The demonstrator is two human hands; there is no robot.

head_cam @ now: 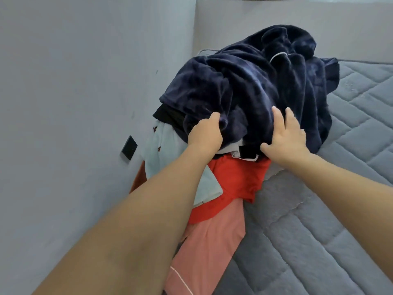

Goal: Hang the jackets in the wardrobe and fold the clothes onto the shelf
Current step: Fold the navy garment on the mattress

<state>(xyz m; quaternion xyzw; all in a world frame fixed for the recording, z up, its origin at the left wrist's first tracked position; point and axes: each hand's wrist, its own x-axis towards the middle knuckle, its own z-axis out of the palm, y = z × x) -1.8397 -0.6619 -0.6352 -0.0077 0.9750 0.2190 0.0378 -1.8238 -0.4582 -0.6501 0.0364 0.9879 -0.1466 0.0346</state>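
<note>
The left hand (205, 135) grips the navy fleece robe (255, 86) atop a clothes pile on the bed (319, 220); the right hand (285, 137) rests open on it.

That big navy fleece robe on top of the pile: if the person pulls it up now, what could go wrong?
1. The navy fleece robe drapes over the whole pile, so lifting it may drag the black garment and light blue shirt off the mattress toward the wall.
2. The left hand grips a fold, but the right hand only rests flat, so the heavy robe may slip.
</note>
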